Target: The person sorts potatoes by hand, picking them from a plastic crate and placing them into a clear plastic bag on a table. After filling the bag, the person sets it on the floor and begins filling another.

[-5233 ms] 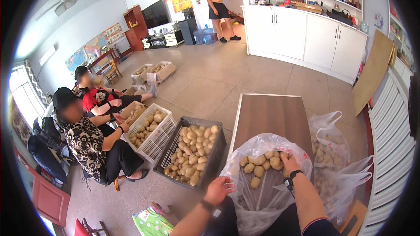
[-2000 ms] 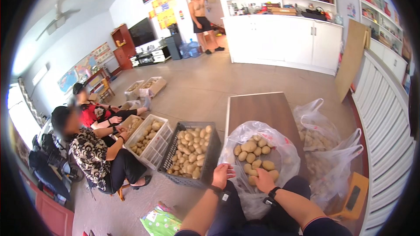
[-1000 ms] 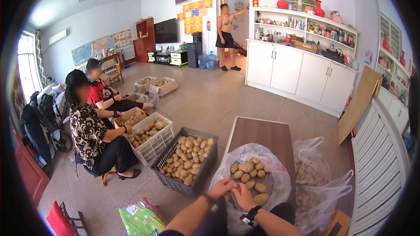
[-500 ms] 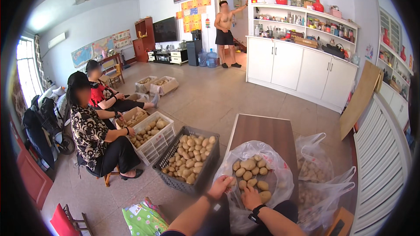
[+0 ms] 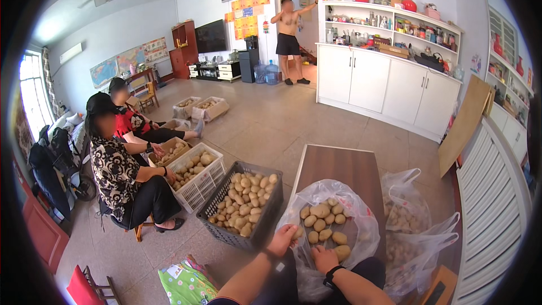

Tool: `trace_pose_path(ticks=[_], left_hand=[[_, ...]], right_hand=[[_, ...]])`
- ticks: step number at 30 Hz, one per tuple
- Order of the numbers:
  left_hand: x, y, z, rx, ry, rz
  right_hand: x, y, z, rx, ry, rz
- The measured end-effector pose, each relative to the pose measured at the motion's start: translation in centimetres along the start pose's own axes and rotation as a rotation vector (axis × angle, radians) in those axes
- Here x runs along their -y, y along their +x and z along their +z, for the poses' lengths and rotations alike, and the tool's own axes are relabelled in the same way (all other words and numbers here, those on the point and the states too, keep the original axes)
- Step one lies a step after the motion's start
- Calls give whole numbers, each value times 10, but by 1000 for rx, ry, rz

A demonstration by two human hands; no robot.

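A clear plastic bag, its mouth spread wide, stands at the near end of a brown wooden table with several potatoes inside. At the bag's left rim my left hand is closed round a potato. My right hand, a dark band on its wrist, lies over the near part of the bag, palm down. Its fingers are slightly bent and apart beside the nearest potatoes, and I see nothing gripped in them. To the left, a grey plastic crate on the floor is heaped with potatoes.
Filled plastic bags stand right of the table. A white crate and cardboard boxes hold potatoes. Two people sit at the left, and another person stands in the doorway. A green flowered cloth item lies near me.
My right hand has drawn back slightly from the potatoes toward me. My left hand stays at the bag's rim with its potato. The standing person has raised a hand toward the head.
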State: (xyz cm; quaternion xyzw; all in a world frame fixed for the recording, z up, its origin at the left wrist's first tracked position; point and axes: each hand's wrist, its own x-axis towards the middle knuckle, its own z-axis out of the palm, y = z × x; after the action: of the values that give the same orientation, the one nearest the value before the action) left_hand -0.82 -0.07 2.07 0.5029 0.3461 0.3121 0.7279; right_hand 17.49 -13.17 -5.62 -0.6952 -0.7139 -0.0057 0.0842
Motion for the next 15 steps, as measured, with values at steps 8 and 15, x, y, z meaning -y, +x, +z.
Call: trace_pose_path(ticks=[8, 15], left_hand=[[6, 4, -4, -48, -109, -17], [10, 7, -9, -74, -292, -1]], right_hand=[[5, -4, -5, -10, -36, -10], [6, -7, -6, 13, -21, -1]])
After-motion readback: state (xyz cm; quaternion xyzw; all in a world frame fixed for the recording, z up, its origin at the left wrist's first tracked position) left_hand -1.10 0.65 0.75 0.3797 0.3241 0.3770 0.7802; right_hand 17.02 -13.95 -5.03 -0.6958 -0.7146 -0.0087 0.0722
